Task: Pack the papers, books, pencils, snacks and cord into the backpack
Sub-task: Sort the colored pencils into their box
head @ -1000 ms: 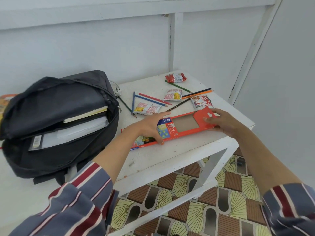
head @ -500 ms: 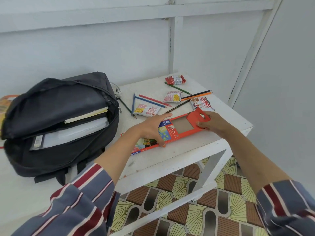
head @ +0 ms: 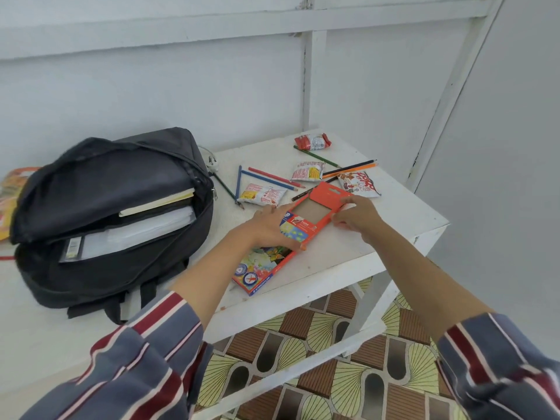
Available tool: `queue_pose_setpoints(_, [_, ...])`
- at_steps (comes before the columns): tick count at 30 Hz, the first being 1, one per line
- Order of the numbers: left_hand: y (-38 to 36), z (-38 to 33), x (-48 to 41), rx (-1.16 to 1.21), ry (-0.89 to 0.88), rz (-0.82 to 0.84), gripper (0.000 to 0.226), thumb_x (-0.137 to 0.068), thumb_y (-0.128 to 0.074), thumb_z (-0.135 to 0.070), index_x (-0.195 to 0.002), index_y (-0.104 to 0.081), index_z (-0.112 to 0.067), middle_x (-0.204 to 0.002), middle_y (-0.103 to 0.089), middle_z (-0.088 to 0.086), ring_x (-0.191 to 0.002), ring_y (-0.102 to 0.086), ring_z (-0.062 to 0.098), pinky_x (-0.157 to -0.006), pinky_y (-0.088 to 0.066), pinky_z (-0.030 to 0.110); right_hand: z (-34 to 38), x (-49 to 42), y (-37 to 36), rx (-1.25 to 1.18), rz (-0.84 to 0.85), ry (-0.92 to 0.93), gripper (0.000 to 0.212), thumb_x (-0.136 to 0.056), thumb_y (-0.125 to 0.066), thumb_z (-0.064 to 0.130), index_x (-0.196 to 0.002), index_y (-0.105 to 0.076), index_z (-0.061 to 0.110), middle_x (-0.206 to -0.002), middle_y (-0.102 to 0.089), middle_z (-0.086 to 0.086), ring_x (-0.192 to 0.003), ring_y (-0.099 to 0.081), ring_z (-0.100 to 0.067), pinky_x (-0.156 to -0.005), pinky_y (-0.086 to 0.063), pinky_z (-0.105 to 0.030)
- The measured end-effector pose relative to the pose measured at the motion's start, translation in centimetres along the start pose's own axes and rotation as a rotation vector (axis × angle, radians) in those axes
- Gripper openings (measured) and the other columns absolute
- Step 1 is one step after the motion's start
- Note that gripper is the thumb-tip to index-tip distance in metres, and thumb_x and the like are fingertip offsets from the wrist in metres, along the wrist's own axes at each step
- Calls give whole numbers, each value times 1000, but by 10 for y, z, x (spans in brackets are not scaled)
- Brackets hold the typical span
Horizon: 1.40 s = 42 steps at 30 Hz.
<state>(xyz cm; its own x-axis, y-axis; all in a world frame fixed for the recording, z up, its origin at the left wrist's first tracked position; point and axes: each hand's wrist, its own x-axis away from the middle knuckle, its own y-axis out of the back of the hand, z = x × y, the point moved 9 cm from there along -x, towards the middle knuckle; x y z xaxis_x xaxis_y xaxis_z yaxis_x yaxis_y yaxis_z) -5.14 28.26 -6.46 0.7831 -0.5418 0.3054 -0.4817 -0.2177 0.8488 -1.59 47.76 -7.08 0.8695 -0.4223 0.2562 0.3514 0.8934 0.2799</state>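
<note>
An open black backpack lies on the left with a book and white papers inside. On the white table, my left hand grips the middle of an orange pencil box, and my right hand pinches its open flap end. Loose coloured pencils and several snack packets lie behind the box. A white cord plug peeks out behind the backpack.
The wall stands close behind the table. The table's right edge and front edge drop to a patterned tile floor. An orange-yellow item lies at the far left beside the backpack.
The pencil box has turned from lying nearly crosswise to pointing diagonally away from me, its flap end lifted. Both hands shifted with it; the right hand moved left onto the flap.
</note>
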Motion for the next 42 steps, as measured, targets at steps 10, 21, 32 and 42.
queue_pose_setpoints(10, [7,0,2,-53,13,52,77,-88,-61,-36,-148,-18,-14,-153,-26,7,-137,-31,23,-109,-28,32,15,-4,-22,299,-6,113,42,-75,-75,9,-114,-62,1,-97,-57,-8,-89,-53,-20,-81,-45,-30])
queue_pose_setpoints(21, [41,-7,-20,-125,-82,-154,41,-94,-50,-36,-130,-50,-17,-132,-53,9,-118,-50,23,-88,-39,30,31,-10,-27,477,3,250,42,-75,-75,16,-113,-62,5,-93,-54,-4,-85,-50,-15,-58,-34,-17])
queue_pose_setpoints(32, [44,-37,-72,-97,-333,-150,23,-85,-58,-14,-106,-64,-7,-106,-65,9,-97,-60,24,-83,-48,35,42,-32,-40,847,90,275,55,-76,-74,34,-126,-57,18,-119,-44,-13,-109,-44,-25,-82,-36,-29])
queue_pose_setpoints(42, [44,-24,-95,-82,-357,-112,42,-83,-66,-20,-124,-58,-16,-122,-62,5,-106,-59,18,-87,-48,30,49,-40,-34,894,21,317,30,-87,-61,28,-111,-66,12,-119,-56,-8,-106,-52,-20,-86,-42,-32])
